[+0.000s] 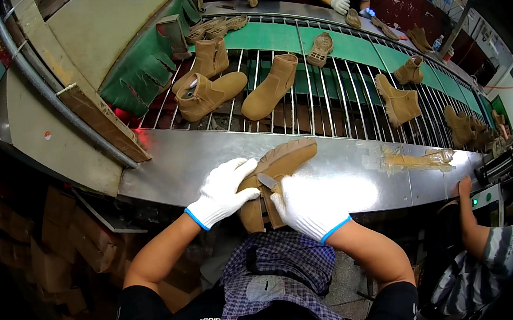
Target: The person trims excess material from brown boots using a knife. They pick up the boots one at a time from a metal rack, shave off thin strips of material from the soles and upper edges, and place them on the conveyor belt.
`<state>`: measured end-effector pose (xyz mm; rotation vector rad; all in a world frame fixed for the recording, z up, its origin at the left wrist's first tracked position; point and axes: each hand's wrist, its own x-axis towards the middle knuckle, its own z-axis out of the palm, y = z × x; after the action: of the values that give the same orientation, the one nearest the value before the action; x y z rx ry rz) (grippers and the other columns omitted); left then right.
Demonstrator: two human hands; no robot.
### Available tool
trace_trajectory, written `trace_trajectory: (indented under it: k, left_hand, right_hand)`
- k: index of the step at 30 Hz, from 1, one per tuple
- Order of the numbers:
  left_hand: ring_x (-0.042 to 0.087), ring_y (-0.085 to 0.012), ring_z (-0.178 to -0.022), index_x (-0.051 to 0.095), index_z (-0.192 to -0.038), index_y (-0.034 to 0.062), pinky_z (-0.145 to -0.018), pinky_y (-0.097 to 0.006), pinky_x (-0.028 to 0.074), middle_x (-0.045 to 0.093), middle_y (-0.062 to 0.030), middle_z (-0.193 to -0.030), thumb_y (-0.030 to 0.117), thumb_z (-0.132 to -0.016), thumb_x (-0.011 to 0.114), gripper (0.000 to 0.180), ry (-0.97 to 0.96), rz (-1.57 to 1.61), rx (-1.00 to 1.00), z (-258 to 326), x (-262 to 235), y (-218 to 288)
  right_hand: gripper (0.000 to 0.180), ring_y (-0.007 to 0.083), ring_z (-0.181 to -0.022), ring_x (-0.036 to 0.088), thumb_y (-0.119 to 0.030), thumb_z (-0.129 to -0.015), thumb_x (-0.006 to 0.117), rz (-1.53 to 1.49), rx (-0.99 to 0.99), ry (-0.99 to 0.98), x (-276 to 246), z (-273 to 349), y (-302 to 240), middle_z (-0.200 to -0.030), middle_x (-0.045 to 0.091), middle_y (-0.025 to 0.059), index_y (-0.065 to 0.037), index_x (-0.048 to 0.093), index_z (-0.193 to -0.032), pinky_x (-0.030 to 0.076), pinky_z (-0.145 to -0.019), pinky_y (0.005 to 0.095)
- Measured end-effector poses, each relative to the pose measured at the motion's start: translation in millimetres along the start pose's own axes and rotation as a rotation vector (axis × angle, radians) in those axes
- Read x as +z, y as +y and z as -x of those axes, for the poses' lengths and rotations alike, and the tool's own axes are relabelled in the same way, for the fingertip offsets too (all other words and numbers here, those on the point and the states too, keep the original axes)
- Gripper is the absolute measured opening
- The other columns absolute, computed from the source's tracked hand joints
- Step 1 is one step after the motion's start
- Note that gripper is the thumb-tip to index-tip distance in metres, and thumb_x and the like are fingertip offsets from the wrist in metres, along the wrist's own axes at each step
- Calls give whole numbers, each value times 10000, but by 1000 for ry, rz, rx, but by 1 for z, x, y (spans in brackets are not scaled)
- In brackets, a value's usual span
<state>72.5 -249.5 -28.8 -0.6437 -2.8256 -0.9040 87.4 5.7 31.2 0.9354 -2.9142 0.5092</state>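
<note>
A tan suede ankle boot [296, 158] lies on its side at the near edge of the metal ledge, toe to the right, sole facing away and shaft toward me. My left hand [225, 187], in a white knit glove with a blue cuff, grips the boot around its heel side. My right hand [310, 207], gloved alike, is closed around a small knife [266, 180]. Its short, flat metal blade points left against the boot's upper near the left fingertips. The handle is mostly hidden in the glove.
Beyond the metal ledge [176, 155] runs a rack of metal bars [340, 99] carrying several tan boots [271, 87] and loose soles [320, 49]. A green strip [269, 37] lies farther back. Co-workers sit across and at right. Cardboard boxes [59, 228] stand lower left.
</note>
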Motion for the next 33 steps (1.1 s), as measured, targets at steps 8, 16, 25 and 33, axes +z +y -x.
trace_trajectory:
  k: [8,16,25,33]
  left_hand:
    - [678,-476,-1243,778,-1349,120,-1062,-518,567,678,-283,-1390,284,-848,895,540,128,-67,155,3,9,-3]
    - [608,-471,-1395,627,-1529,110,-1193,-523,488,600,-257,-1550,439,-849,899,802,17,-146,157,-48,-17,28]
    - [678,-440,-1331,323,-1729,82,-1116,-487,550,612,-274,-1561,477,-896,834,1054,-324,-44,-141,-79,13,32]
    - [716,-448,-1238,385,-1680,34,-1055,-500,577,624,-263,-1541,502,-931,815,982,-247,-79,-34,-72,9,36]
  right_hand:
    - [415,412,-780,721,-396,-1087,632,-305,115,-154,17,9,16,-848,721,244,9,703,-1041,575,-744,503]
    - [372,405,-684,734,-351,-1119,607,-131,236,-70,-21,16,49,-799,737,222,20,600,-1134,590,-634,499]
    - [363,434,-655,738,-365,-1097,610,-13,155,-80,0,-11,24,-710,719,231,-14,608,-1010,596,-610,535]
    - [460,440,-713,741,-473,-1104,641,-90,316,22,-7,18,60,-811,738,239,-13,646,-1122,596,-669,530]
